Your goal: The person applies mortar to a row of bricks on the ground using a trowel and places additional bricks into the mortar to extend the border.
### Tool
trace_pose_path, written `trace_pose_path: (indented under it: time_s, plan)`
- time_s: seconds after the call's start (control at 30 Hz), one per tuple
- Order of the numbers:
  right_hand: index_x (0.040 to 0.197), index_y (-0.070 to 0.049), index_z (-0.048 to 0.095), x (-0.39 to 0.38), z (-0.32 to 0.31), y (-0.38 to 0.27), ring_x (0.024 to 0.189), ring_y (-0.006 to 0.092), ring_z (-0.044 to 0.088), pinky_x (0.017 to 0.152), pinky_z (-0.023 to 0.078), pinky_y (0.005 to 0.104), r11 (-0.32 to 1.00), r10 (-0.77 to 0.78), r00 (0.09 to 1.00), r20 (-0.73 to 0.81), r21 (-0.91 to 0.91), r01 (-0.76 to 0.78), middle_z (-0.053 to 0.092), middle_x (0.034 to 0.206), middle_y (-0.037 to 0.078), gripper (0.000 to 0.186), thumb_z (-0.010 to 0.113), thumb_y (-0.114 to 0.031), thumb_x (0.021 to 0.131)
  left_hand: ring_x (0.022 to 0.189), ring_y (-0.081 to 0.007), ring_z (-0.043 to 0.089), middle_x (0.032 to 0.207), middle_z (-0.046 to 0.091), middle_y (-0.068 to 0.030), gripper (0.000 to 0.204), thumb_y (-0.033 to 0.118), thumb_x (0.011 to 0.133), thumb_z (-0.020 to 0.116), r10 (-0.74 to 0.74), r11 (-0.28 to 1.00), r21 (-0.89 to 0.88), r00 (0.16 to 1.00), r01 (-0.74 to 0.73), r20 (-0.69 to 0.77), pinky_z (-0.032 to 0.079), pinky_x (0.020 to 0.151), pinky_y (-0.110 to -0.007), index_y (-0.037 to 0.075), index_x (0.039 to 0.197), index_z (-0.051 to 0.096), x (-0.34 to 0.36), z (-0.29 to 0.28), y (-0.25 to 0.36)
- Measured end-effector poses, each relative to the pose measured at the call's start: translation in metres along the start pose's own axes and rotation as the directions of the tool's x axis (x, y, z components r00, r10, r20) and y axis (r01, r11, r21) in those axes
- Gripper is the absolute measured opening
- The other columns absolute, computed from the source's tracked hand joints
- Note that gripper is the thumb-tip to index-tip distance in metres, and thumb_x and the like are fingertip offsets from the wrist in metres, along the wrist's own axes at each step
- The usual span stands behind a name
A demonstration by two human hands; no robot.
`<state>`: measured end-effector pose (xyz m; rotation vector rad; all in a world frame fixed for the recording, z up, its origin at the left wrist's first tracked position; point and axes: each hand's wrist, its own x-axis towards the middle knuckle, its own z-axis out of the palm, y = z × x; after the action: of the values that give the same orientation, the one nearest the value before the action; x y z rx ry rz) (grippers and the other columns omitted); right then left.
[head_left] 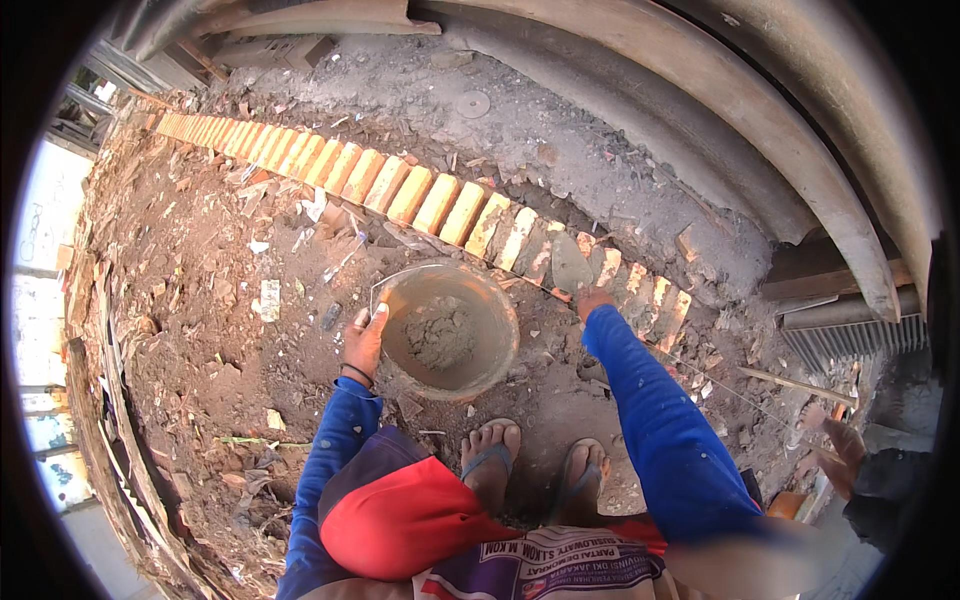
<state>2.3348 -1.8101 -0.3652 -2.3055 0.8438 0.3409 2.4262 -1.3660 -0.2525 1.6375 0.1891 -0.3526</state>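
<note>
A bucket point(498, 318) with wet grey mortar point(440, 335) in its bottom stands on the soil before my feet. My left hand point(364, 345) is closed on its left rim, thumb on top, beside the thin wire handle. To the right, my right hand point(594, 301) grips a trowel; the handle is mostly hidden by the fingers. The grey trowel blade point(572, 264) lies over a long row of orange bricks point(435, 204). Mortar smears cover the bricks around and right of the blade, while those farther left look bare.
Big curved grey sheets point(640, 60) line the far side and right. A taut string point(725, 388) runs near a wooden stick point(797, 386) at right. Part of another person point(838, 455) shows at the right edge. Weathered planks point(130, 440) lie left; rubble litters the soil.
</note>
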Motion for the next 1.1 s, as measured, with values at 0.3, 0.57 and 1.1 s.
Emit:
trace_pose_path:
  time_s: [0.3,0.57,1.1]
  plan:
    - [0.111,0.005,0.065,-0.023,-0.028,-0.003,0.105,0.0440,0.061,0.091,0.046,0.0480,0.992,-0.081,0.970,0.229,-0.080,0.102,0.066,0.108,0.028,0.056,0.047,-0.046,0.097,0.093,-0.0091,0.061,0.106,0.067,0.0013,0.035,0.022,0.090,0.069,-0.138,0.956,-0.256,0.989,0.145,0.044,0.047,0.083,-0.026,0.005,0.121,0.066,0.005,0.004,-0.010]
    - [0.108,0.006,0.064,0.061,0.031,-0.115,0.108,0.0439,0.060,0.091,0.047,0.0496,0.963,-0.173,0.977,0.127,-0.185,0.194,0.064,0.111,0.030,0.056,0.045,-0.045,0.098,0.097,-0.0134,0.063,0.111,0.067,-0.0020,0.041,0.025,0.090,0.068,-0.063,0.946,-0.312,0.993,0.092,0.102,0.050,0.086,-0.031,0.004,0.125,0.062,0.005,0.006,-0.010]
    - [0.109,-0.002,0.055,-0.153,-0.111,-0.099,0.092,0.0370,0.065,0.080,0.050,0.0417,0.848,-0.516,0.829,0.216,-0.010,0.530,0.065,0.093,0.020,0.035,0.063,-0.032,0.091,0.096,-0.0123,0.062,0.109,0.067,-0.0009,0.042,0.004,0.079,0.065,0.186,0.896,-0.414,0.982,-0.160,0.022,0.047,0.088,-0.028,0.002,0.121,0.063,-0.023,-0.005,0.049]
